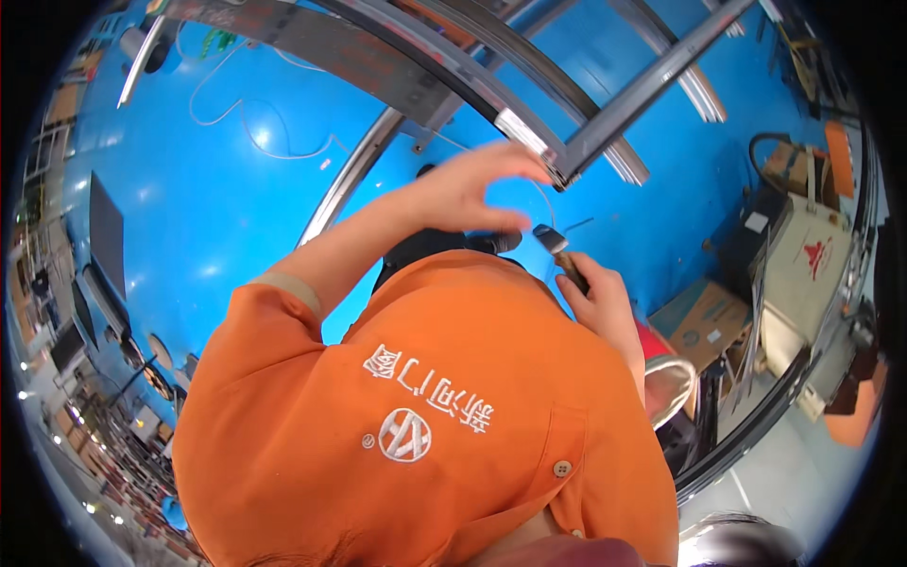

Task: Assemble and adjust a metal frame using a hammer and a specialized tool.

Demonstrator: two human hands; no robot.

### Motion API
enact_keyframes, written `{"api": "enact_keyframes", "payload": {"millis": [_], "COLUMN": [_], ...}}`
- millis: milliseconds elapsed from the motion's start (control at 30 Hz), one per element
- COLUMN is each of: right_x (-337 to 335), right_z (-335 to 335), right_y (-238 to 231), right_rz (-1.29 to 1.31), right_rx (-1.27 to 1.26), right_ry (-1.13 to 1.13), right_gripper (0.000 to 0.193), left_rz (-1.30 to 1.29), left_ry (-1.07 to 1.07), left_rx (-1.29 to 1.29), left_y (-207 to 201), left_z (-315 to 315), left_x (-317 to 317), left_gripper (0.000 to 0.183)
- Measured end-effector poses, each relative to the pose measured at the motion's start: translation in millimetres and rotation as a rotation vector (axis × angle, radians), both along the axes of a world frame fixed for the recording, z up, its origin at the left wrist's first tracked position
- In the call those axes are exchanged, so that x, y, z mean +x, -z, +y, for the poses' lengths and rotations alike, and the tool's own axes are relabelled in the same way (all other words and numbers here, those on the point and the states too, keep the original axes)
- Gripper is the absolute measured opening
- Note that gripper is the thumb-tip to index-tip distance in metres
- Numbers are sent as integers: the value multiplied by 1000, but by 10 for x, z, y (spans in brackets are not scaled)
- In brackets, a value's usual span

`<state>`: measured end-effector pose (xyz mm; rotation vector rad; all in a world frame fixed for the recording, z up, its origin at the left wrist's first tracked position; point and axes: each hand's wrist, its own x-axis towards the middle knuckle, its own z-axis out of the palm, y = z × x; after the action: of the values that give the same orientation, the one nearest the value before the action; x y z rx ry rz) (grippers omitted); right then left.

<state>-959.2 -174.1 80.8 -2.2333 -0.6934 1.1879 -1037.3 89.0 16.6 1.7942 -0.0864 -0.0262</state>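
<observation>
Left hand (468, 189): raised in front of the chest on a bare forearm that comes out of a short orange sleeve; palm down, fingers spread and loosely extended, fingertips reaching the corner joint of a grey metal frame of flat aluminium-coloured bars (567, 161); whether they actually touch the joint cannot be told; the hand is open and holds nothing. Right hand (595, 298): held lower and close to the body, fingers curled in a closed grip around the brown handle of a small hand tool with a dark, squarish metal head (553, 241); the head points up and toward the left hand, lying just below the frame corner, between the two hands. Garment: orange work shirt with white embroidery and buttons (425, 416), filling the lower middle of the view beneath both hands. Surface: glossy bright blue floor (217, 208), seen beyond and under both hands, with light reflections; a thin white cable (255, 132) loops over it well to the left of the left hand. Frame: curved and straight bars run from above the left hand away to both sides. Room: brown cardboard boxes (704, 321) stand near the right hand, on its outer side, with stacked cartons and a pale cabinet beyond them; dark flat panels (106, 231) lean far left of the left hand.
</observation>
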Motion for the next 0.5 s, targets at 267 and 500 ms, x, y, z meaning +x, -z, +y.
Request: {"api": "enact_keyframes", "payload": {"millis": [267, 500], "right_x": [70, 71], "right_z": [1333, 2141], "right_y": [-59, 7], "right_rz": [141, 140], "right_rx": [14, -141], "right_ry": [-312, -323], "right_gripper": [16, 14], "left_rz": [504, 628], "left_ry": [-79, -949], "left_rx": [-280, -782], "left_y": [-115, 655], "left_z": [932, 2895], "left_x": [-697, -2758], "left_gripper": [18, 18]}}
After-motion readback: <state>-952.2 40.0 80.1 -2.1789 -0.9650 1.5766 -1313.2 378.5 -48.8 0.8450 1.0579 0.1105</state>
